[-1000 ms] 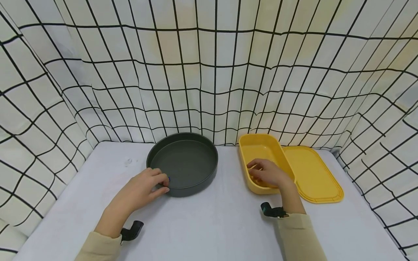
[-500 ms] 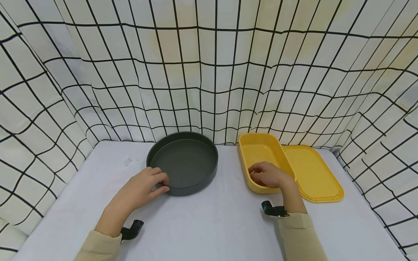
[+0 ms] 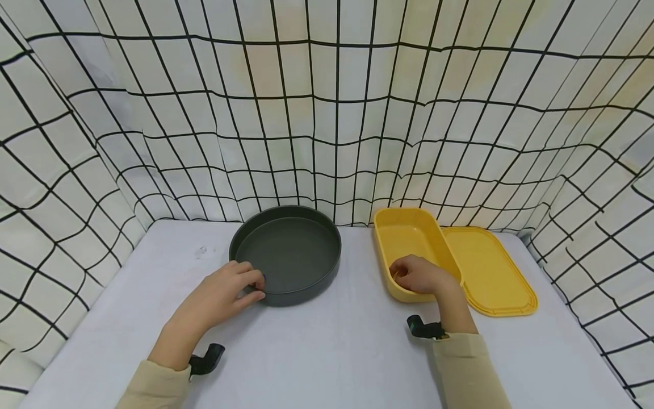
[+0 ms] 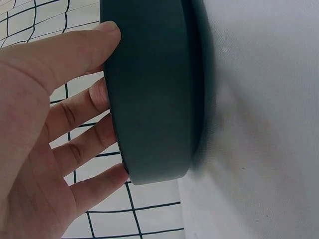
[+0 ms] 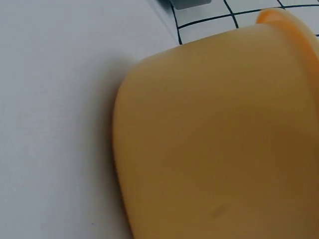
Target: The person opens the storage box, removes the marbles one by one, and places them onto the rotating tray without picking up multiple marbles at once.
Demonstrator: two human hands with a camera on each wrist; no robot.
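Observation:
A dark grey round cake pan (image 3: pixel 288 250) stands at the back, left of centre. My left hand (image 3: pixel 230 289) grips its near-left rim, with the thumb (image 4: pixel 84 47) against the outer wall and the other fingers over the edge, inside. A tiny blue spot shows beside the left fingertips in the head view. To the right is a yellow rectangular container (image 3: pixel 409 224). My right hand (image 3: pixel 421 275) reaches down into its near end, fingers bent and the tips mostly hidden; I cannot tell what they hold. The right wrist view is filled by the container's outer wall (image 5: pixel 214 134).
A yellow lid (image 3: pixel 493 272) lies flat on the white table (image 3: pixel 317 352), right against the container. White walls with a black grid (image 3: pixel 337 125) enclose the table's back and sides. Black wrist cameras (image 3: pixel 206 359) sit on both wrists.
My right hand's fingers, spread inside the container a second ago, have drawn together and dipped slightly lower. The left hand and the pan have stayed in place.

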